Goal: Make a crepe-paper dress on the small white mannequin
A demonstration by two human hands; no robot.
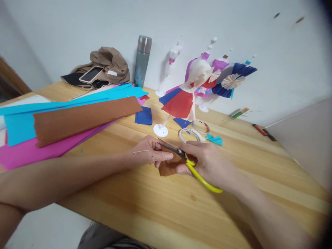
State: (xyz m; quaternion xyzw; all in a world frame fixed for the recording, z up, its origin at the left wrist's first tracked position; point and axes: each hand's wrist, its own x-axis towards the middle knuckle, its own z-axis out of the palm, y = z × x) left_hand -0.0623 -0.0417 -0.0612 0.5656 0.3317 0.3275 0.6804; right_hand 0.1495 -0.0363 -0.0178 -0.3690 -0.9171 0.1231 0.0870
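Note:
My left hand [149,152] pinches a small piece of brown paper [167,168] over the front of the table. In my right hand [207,162] are scissors [192,170] with yellow handles, their dark blades lying across the paper close to my left fingers. Part of the paper is hidden behind my fingers and the blades. Just beyond my hands stands a small dress form [178,103] on a white round base, dressed in red, blue and cream paper. A roll of tape [183,135] lies behind my right hand.
Colored paper sheets, a brown one [88,119] on top, cover the table's left. Blue paper pieces [144,116] and a teal scrap [214,139] lie around the stand. A flask [142,62], a phone [91,74] on a brown bag [111,65], and more dressed forms [232,81] stand along the wall.

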